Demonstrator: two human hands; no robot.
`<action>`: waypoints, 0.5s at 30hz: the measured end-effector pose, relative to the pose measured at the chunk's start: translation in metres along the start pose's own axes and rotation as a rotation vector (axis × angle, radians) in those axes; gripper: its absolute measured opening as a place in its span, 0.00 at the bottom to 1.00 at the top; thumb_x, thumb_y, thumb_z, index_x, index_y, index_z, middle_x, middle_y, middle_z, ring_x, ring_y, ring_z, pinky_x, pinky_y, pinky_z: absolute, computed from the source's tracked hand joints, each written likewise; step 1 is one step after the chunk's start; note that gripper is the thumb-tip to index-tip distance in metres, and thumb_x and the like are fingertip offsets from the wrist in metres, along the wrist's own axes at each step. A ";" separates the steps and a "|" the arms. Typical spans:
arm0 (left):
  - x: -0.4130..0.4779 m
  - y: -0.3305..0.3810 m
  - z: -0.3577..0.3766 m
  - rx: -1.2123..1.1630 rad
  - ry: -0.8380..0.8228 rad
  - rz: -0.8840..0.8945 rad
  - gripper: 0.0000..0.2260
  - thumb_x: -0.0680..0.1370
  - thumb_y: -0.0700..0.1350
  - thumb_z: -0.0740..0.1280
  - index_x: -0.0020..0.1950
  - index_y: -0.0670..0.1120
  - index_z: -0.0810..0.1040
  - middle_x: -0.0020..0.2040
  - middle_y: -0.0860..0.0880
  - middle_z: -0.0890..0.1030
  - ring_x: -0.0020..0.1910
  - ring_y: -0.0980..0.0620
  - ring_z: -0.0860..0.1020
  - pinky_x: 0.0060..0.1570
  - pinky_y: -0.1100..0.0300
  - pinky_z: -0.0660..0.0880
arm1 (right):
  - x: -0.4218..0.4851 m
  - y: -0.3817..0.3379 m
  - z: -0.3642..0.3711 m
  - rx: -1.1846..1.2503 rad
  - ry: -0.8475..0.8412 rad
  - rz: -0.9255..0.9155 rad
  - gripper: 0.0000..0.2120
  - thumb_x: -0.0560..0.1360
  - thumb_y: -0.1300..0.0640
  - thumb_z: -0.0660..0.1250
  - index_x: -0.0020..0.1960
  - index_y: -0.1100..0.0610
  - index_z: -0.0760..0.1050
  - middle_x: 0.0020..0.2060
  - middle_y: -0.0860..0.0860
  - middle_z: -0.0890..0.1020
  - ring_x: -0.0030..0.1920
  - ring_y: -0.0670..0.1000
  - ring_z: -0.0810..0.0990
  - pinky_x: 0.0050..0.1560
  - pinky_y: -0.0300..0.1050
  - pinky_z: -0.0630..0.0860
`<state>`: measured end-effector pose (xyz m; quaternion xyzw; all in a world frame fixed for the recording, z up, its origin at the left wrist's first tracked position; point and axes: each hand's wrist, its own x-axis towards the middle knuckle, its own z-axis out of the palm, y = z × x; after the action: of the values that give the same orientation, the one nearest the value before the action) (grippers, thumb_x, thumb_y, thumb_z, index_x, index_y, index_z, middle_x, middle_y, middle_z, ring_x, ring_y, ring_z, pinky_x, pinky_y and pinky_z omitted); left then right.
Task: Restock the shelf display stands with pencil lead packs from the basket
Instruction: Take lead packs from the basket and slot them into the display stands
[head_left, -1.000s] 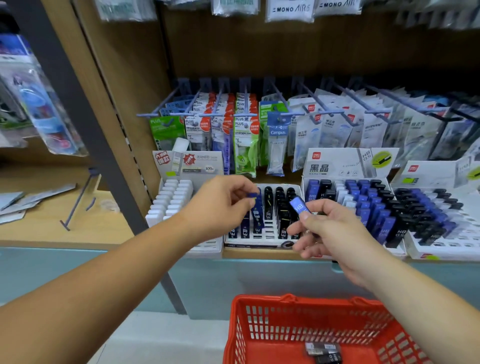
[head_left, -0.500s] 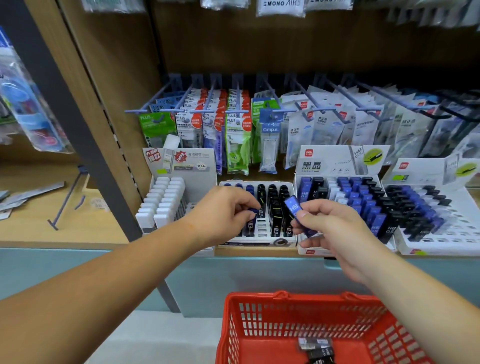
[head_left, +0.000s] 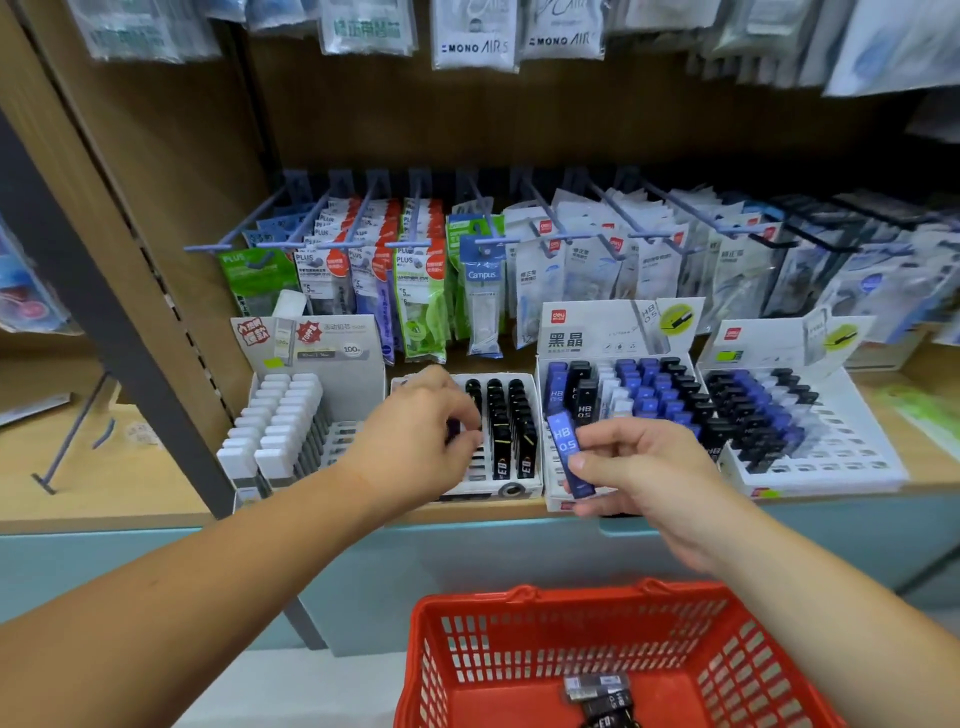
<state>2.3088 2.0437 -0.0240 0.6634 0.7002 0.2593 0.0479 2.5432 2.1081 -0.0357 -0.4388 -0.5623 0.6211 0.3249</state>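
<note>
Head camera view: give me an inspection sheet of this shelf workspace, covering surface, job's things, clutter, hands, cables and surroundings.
Surface: wooden shelf carrying display stands side by side.
Job's things: blue pack marked HB 0.5; stand of black packs; red basket below, with a few dark packs inside.
Clutter: loose hook lying on the shelf at left.
Hands: left hand over the stand of black packs, fingers curled on a small dark pack; right hand pinches the blue pack.
Cables: nothing seen.
Surroundings: hanging packets on pegs behind the stands.
</note>
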 end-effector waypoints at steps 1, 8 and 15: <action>-0.001 0.012 0.001 -0.150 -0.019 -0.055 0.06 0.78 0.48 0.73 0.55 0.50 0.84 0.47 0.54 0.79 0.43 0.55 0.79 0.45 0.60 0.77 | -0.004 -0.001 -0.005 -0.029 0.003 0.001 0.08 0.74 0.69 0.75 0.52 0.62 0.84 0.41 0.57 0.82 0.37 0.52 0.85 0.37 0.52 0.85; 0.002 0.075 0.023 -0.756 -0.249 -0.204 0.06 0.78 0.40 0.75 0.54 0.44 0.83 0.45 0.39 0.86 0.39 0.51 0.83 0.41 0.55 0.82 | -0.029 0.000 -0.033 -0.078 -0.133 -0.053 0.07 0.76 0.63 0.74 0.53 0.56 0.85 0.42 0.59 0.85 0.39 0.51 0.82 0.34 0.49 0.80; 0.018 0.097 0.032 -0.728 -0.169 -0.268 0.02 0.78 0.39 0.73 0.49 0.44 0.82 0.37 0.44 0.83 0.35 0.50 0.81 0.38 0.57 0.80 | -0.025 0.001 -0.061 -0.233 0.111 -0.113 0.06 0.73 0.55 0.78 0.44 0.56 0.84 0.31 0.50 0.82 0.33 0.47 0.80 0.34 0.46 0.77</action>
<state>2.4071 2.0690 -0.0052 0.5248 0.6364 0.4266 0.3709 2.6095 2.1105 -0.0312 -0.4748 -0.6355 0.5071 0.3369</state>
